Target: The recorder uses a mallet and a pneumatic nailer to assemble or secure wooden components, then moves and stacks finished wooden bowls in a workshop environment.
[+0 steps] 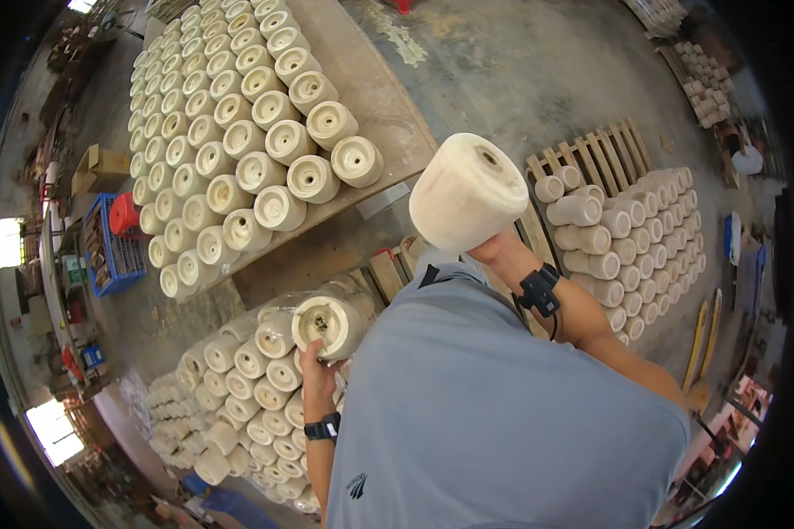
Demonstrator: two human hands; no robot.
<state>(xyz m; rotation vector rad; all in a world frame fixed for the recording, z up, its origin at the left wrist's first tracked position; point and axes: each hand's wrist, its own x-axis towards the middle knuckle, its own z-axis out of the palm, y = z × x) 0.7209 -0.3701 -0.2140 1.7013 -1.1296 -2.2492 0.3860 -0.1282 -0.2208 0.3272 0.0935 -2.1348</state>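
My right hand [494,246] is closed on the lower end of a cream-white, rounded plaster mould [461,196], lifted off to the right of the table. This mould is tilted, and a small hole shows in its upper end. My left hand [318,368] grips the rim of another plaster mould [344,322], which is turned so that its round recess with dark specks faces outward. Right behind it lies a stack of similar moulds [241,384], partly under clear plastic film. Most of the fingers of both hands are hidden.
A table [362,79] at the upper left carries many moulds in rows. On the right, a wooden pallet [622,152] stands by more stacked moulds [657,212]. A blue crate [119,251], a red plastic item [124,212] and a cardboard box [106,167] sit left of the table.
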